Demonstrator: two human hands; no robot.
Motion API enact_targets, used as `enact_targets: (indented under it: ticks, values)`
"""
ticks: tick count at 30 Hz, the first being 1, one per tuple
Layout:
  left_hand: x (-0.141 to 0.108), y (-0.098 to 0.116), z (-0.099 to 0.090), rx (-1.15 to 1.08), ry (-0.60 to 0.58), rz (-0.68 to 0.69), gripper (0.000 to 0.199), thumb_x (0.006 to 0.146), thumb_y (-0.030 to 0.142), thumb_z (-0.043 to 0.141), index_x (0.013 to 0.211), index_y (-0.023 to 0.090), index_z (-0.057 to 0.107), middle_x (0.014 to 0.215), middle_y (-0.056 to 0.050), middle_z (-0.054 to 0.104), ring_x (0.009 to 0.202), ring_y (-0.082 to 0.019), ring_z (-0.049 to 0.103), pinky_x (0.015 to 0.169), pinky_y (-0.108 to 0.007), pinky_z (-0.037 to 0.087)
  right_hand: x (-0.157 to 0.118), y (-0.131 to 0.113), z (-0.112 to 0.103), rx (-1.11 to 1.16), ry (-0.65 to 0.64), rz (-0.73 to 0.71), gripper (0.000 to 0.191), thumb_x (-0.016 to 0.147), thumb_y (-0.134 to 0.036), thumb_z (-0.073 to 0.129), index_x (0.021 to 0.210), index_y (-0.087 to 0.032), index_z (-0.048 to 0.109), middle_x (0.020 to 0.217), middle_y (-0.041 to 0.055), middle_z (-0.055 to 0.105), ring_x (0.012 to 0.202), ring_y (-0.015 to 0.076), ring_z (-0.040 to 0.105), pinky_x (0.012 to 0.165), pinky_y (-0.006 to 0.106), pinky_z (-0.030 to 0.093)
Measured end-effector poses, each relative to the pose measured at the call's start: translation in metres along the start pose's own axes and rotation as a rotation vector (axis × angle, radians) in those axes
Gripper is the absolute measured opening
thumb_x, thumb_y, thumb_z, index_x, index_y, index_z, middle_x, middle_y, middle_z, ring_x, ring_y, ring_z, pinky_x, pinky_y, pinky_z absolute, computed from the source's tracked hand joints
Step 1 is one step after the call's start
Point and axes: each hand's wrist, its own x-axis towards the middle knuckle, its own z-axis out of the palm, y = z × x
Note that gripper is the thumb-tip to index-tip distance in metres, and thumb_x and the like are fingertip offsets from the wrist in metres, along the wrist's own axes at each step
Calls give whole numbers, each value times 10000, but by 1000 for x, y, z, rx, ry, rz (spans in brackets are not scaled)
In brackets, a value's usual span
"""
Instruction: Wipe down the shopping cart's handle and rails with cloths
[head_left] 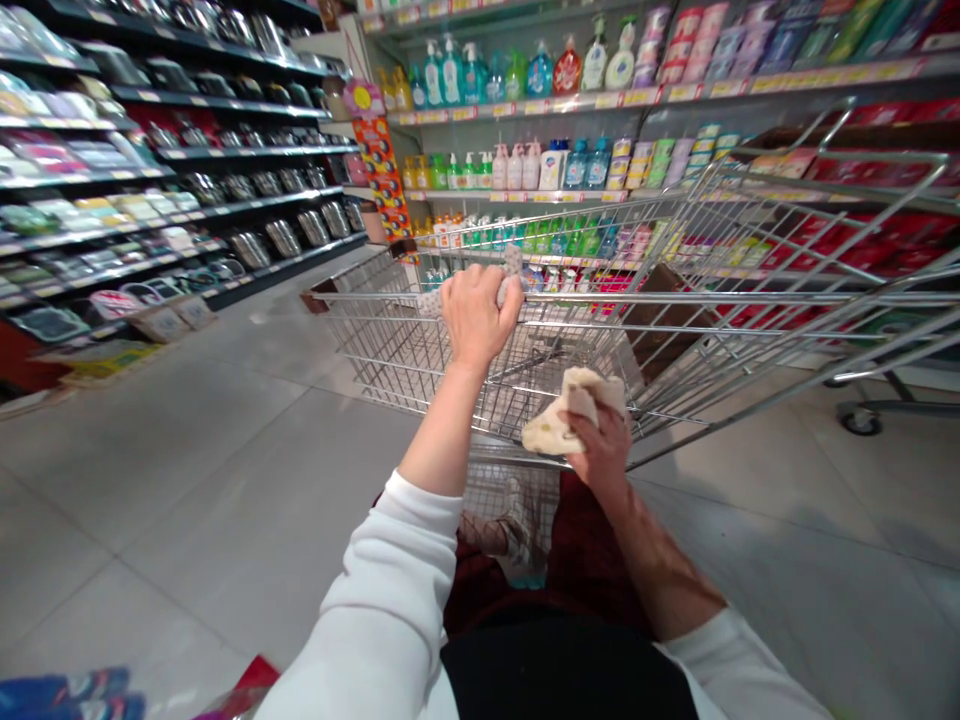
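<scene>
A wire shopping cart [397,350] stands sideways in front of me. My left hand [480,305] is closed over its top rail, gripping a pale dotted cloth [430,303] that shows on both sides of the fingers. Lower and to the right, my right hand [606,445] is closed on a bunched cream cloth [551,428] beside the near wall of the cart. Part of that cloth sticks up above the fingers. The palm sides of both hands are hidden.
More cart frames [847,250] extend to the right, with a caster wheel [859,418] on the floor. Shelves of pump bottles [540,72] stand behind. Metal pots [281,238] fill shelves at the left. Blue packages [71,690] lie at the lower left.
</scene>
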Motion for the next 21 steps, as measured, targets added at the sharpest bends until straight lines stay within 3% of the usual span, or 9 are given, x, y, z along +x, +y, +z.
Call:
enact_targets:
  ticks: [4, 7, 10, 13, 18, 21]
  values:
    - [0, -1, 1, -11, 3, -2, 358, 1041, 499, 399, 932, 245, 627, 979, -66, 666, 1072, -259, 578, 1006, -404, 381, 75, -12, -39, -126, 185, 81, 238, 864, -350, 651, 1039, -281, 795, 1297, 121, 647, 1291, 340, 547, 1106, 545, 398]
    - [0, -1, 1, 3, -6, -1, 364, 1042, 486, 396, 920, 238, 633, 978, -65, 666, 1062, -255, 586, 1007, -405, 386, 116, -21, -48, -178, 111, 106, 362, 875, -319, 649, 1223, -300, 745, 1504, 123, 539, 1408, 353, 453, 1148, 592, 333]
    - [-1, -1, 2, 14, 6, 11, 363, 1042, 481, 401, 907, 238, 635, 969, -63, 665, 1047, -250, 591, 997, -397, 391, 128, -28, -36, -174, -14, 78, 589, 822, -227, 684, 1403, -315, 639, 1601, 131, 448, 1450, 373, 402, 1151, 633, 291]
    - [-1, -1, 2, 25, 16, 21, 365, 1044, 476, 400, 899, 238, 635, 960, -60, 665, 1026, -245, 594, 988, -391, 394, 107, -28, -10, -135, -138, 24, 685, 783, -183, 707, 1445, -331, 610, 1562, 137, 499, 1398, 377, 456, 1152, 639, 282]
    - [0, -1, 1, 24, 4, 25, 360, 1044, 478, 408, 903, 241, 639, 962, -54, 666, 1025, -238, 594, 992, -384, 391, 31, -18, 36, -48, -346, -55, 620, 786, -107, 648, 1351, -355, 696, 1390, 98, 663, 1239, 318, 593, 1207, 631, 238]
    - [0, -1, 2, 2, -4, 22, 363, 1043, 489, 410, 911, 239, 638, 967, -55, 665, 1049, -239, 594, 1006, -385, 385, -11, -14, 55, 0, -465, -25, 532, 829, -103, 576, 1272, -343, 745, 1368, 82, 689, 1306, 310, 579, 1217, 582, 278]
